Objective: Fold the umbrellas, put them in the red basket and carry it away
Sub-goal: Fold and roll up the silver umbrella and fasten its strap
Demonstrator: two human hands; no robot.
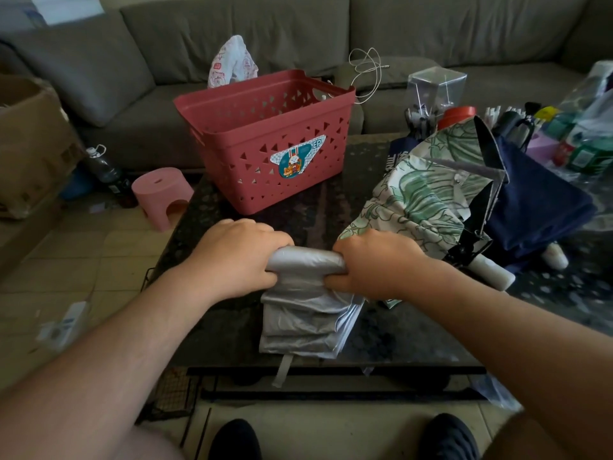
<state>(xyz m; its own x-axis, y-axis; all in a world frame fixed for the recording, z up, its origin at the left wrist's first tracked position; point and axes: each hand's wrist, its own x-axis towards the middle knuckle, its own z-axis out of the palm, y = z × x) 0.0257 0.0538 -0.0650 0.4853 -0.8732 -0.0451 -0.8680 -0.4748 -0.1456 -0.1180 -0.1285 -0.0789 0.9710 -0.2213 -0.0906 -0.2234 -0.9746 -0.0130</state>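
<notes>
Both hands, left hand and right hand, clench the silver umbrella canopy's rolled end on the tabletop; loosening either grip could let the slick pleats spring open.

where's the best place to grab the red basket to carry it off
Take the red basket by the handle cutouts under its rolled rim at the two short ends, one hand each, coming in from the sides. It stands upright and open-topped on the table, and both ends look unobstructed.

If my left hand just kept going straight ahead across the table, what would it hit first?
Probably the red basket: it stands directly beyond the left hand, which grips the silver umbrella. Bare table lies between.
</notes>
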